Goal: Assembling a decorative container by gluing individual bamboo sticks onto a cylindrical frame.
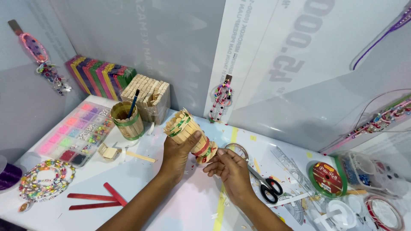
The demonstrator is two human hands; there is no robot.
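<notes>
White craft table (188, 205), loaded.
Bead organiser (75, 133), bead necklace (45, 179), red sticks (96, 199), stick cup (127, 121), scissors (265, 185), ribbon spool (327, 179) rest on it.

Ice-cream-stick cup (185, 127): pale wooden sticks forming a round wall, green band near its rim, red-and-green band near its base. It is tilting sideways, rim pointing up-left, hovering just right of the upright stick pot (127, 121).

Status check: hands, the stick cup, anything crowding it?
Left hand wraps stick cup, tilted. Right hand fingertips at its base. Scissors lie beside right hand.
</notes>
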